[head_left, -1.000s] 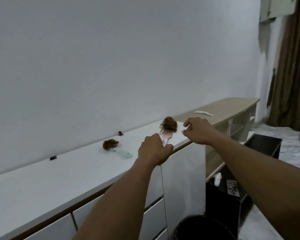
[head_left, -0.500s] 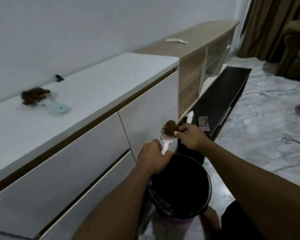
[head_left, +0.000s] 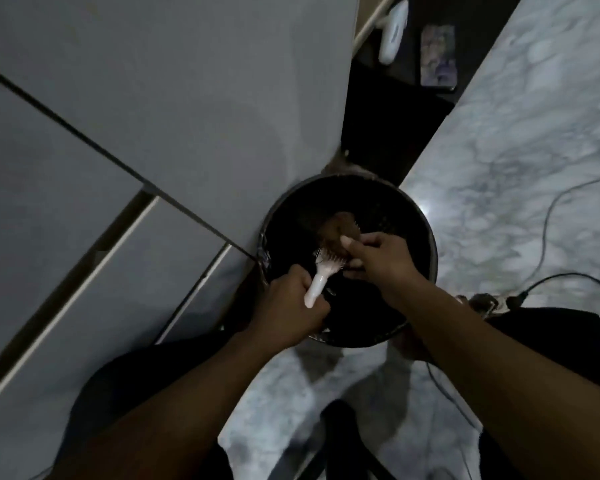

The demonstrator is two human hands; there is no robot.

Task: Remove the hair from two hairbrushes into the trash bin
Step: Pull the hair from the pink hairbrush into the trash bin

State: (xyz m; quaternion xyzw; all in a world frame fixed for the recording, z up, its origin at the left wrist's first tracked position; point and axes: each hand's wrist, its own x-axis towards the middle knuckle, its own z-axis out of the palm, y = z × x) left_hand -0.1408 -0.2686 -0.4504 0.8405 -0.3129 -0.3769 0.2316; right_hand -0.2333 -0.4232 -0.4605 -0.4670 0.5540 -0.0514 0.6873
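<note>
I look straight down into a round black trash bin on the floor. My left hand grips the handle of a pale pink hairbrush over the bin's mouth, bristles up. My right hand pinches the clump of brown hair at the brush head, the clump lifted partly off the bristles above the bin. The second hairbrush is out of view.
White drawer fronts stand to the left, touching the bin. A black low shelf behind the bin carries a white device and a small card. Cables and a plug lie on the marble floor at right.
My view has tilted from the cabinet top down to the bin. Both hands have brought the pink brush down over the bin's opening, and my right hand has closed on the hair.
</note>
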